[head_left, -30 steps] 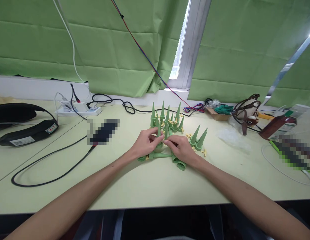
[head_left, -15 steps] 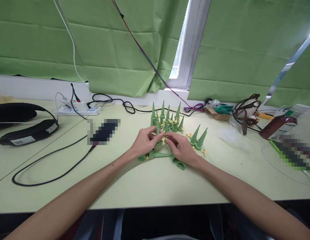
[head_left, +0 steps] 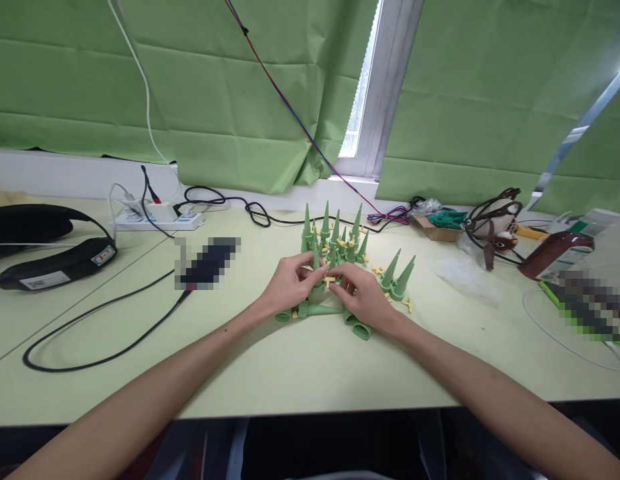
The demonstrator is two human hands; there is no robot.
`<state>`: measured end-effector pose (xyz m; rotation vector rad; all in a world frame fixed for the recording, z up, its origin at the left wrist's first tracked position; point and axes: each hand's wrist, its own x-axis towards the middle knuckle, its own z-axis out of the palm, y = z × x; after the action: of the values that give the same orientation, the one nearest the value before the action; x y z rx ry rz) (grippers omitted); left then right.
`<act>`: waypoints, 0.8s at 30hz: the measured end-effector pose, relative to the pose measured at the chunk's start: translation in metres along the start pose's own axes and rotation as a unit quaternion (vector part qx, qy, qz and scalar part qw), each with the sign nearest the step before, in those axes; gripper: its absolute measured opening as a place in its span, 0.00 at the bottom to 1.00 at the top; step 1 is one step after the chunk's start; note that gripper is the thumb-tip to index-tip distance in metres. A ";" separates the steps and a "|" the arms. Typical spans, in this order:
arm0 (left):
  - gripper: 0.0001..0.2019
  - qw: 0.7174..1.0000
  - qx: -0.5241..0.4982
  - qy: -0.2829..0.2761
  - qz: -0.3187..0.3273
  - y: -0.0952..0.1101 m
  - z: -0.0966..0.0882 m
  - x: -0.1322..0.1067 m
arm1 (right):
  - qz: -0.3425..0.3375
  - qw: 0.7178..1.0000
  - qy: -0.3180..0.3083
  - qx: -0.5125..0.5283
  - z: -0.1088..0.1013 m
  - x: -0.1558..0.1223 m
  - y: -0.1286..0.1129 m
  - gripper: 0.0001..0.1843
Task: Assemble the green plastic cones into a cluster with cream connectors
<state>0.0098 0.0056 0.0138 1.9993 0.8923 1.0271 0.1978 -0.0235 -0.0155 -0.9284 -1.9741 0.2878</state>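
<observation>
Here the left hand (head_left: pixel 290 287) pinches a green cone (head_left: pixel 316 261) just in front of the cluster of upright cones (head_left: pixel 335 235). The right hand (head_left: pixel 364 301), fingers narrow, holds a small yellow connector (head_left: pixel 330 281) against that cone.

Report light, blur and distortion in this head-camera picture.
Head view: soft, even daylight, blown out at the window gap; faint shadows under the left hand and right hand; the green cone and yellow piece they pinch are sharp; the window frame leans from the wide lens; two pixelated patches.
</observation>
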 end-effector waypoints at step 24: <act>0.13 0.999 0.038 -0.004 0.001 -0.001 0.000 -0.001 | -0.023 1.000 0.004 0.003 0.001 0.001 0.008 0.03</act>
<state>0.0093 0.0051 0.0130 2.0657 0.9379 0.9990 0.2011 -0.0174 -0.0196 -0.8780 -1.9825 0.2636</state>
